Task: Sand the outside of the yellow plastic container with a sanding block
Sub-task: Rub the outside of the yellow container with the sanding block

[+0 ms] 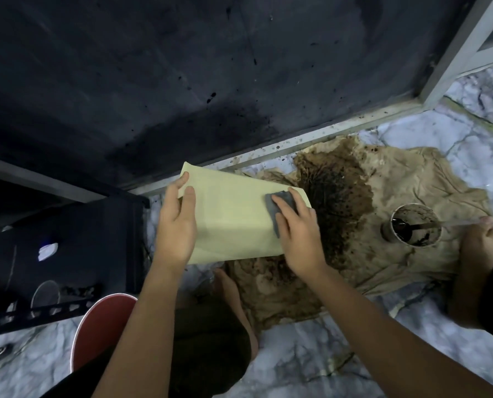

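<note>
We record a stained brown cloth (397, 225) spread on the marble-patterned floor (311, 363), lying beneath and to the right of both grips. Above it the pale yellow container (233, 219) is held off the floor, its left side gripped by the left hand (176, 222) with fingers curled over the far edge. The right hand (299, 237) presses the grey sanding block (276, 209) flat against the container's upper right face, fingers laid over it, and a small round cup (411, 225) of dark liquid stands on the cloth, well to the right of that hand.
</note>
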